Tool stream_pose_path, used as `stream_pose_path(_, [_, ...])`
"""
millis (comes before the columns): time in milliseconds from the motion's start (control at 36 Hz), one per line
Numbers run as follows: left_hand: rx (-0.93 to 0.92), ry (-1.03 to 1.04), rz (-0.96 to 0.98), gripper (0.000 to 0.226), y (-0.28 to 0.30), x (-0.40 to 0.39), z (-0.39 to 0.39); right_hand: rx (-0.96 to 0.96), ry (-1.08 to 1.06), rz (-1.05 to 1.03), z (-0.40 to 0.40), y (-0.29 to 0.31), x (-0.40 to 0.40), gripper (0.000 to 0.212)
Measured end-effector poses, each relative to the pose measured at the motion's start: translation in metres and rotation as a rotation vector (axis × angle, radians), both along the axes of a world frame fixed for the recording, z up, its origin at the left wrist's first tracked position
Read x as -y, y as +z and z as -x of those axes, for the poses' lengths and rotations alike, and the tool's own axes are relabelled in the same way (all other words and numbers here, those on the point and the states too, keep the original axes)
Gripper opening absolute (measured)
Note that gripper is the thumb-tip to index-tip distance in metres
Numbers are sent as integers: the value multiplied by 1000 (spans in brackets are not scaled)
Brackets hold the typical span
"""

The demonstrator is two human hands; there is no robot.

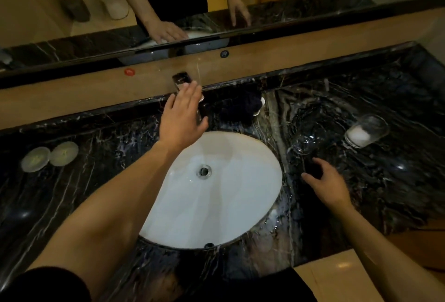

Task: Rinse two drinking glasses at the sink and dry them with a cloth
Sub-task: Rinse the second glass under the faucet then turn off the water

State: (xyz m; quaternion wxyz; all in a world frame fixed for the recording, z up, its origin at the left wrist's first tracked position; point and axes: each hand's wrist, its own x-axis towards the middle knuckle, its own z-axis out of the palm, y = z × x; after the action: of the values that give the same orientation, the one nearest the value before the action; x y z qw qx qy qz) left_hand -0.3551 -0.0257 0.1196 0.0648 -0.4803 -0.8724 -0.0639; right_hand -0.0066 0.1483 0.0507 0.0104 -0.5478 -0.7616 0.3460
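A white oval sink (240,205) is set into a dark marble counter (96,181). My left hand (184,115) reaches over the chrome faucet (181,79) behind the basin, its fingers straight and laid on the faucet's top. Two clear glasses stand to the right of the sink: a nearer one (307,139), hard to make out against the marble, and a farther one (366,130) with something white inside. My right hand (330,182) hovers over the counter just in front of the nearer glass, fingers loosely spread, holding nothing. A dark cloth (243,104) lies bunched behind the sink.
Two round pale-green coasters (49,156) lie on the counter at the left. A wooden ledge (289,56) and a mirror run along the back. The counter's front edge drops to a tan floor (337,282) at the lower right.
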Motion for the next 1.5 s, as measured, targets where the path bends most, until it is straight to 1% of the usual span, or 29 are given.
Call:
stream_pose_path(111, [-6,102,-2,79,1,-5,-19,119,211,-99,-23,-5,4,49])
stream_pose_path(167, [16,132,-71,73,-1,-7,-46,171,279,-134,-35,-7,6,48])
stream_pose_path(250, [111,53,-181,64,-19,-6,-102,234,369,-187,-55,-8,9,50])
stream_pose_path(361, [268,-134,-165,56,-62,-5,-194,260,456,-217,-84,-9,4,49])
stream_pose_path(472, [379,-339,-8,59,-95,-12,-268,251,447,-198,-113,-7,-16,51])
stream_pose_path(528, [405,-382,66,62,-105,-16,-291,174,356,-143,-121,-4,-33,60])
stream_pose_path(583, [407,-375,123,66,-113,-18,-308,41,190,-43,-123,1,-54,74])
stream_pose_path(639, [387,-336,191,72,-118,-16,-317,-95,22,43,-120,5,-79,87])
stream_pose_path(722, [353,-294,243,77,-121,-17,-324,-260,-127,101,-109,12,-116,105])
stream_pose_path(806, [352,-274,266,78,-118,-19,-326,-356,-169,106,-96,16,-145,115])
stream_pose_path(917, [346,-261,296,82,-114,-20,-328,-449,-146,178,-79,20,-175,118])
stream_pose_path(1000, [346,-242,335,85,-111,-20,-330,-459,-121,211,-69,14,-188,115])
stream_pose_path(1139, [333,-239,361,85,-107,-22,-329,-496,-122,181,-60,-5,-196,95])
stream_pose_path(1250, [360,-234,368,87,-105,-23,-329,-499,-117,138,-63,-7,-195,90])
stream_pose_path(1417, [402,-223,400,87,-98,-25,-328,-482,-40,142,-81,7,-162,77])
stream_pose_path(1500, [444,-219,384,87,-98,-27,-326,-465,16,173,-90,14,-137,80])
